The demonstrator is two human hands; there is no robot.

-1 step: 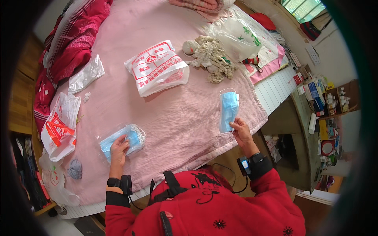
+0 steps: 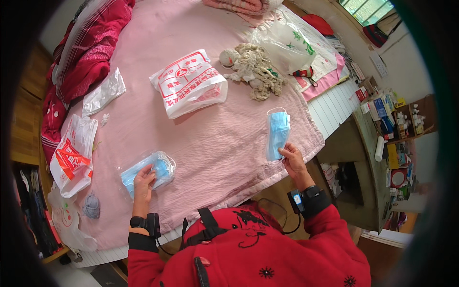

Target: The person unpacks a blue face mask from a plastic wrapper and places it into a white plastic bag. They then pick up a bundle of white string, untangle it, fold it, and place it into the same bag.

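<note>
My right hand (image 2: 295,161) pinches one blue pleated face mask (image 2: 278,134) by its lower end, near the bed's right front edge. The mask is folded lengthwise and upright in view, a white ear loop showing at its top. On the left, my left hand (image 2: 144,181) grips a clear plastic pack of blue face masks (image 2: 160,166), fingers curled over its top. White ear loops bunch at the pack's right end. Part of the pack is hidden under the hand. Both hands are over a pink bedsheet (image 2: 210,158).
A white plastic bag with red print (image 2: 191,86) lies mid-bed, beside tangled beige yarn (image 2: 258,71) and a clear bag (image 2: 282,40). Leftward are another white bag (image 2: 74,153), a silvery wrapper (image 2: 104,93), a grey-blue yarn ball (image 2: 91,205) and a red quilt (image 2: 86,57). A desk (image 2: 368,167) stands right.
</note>
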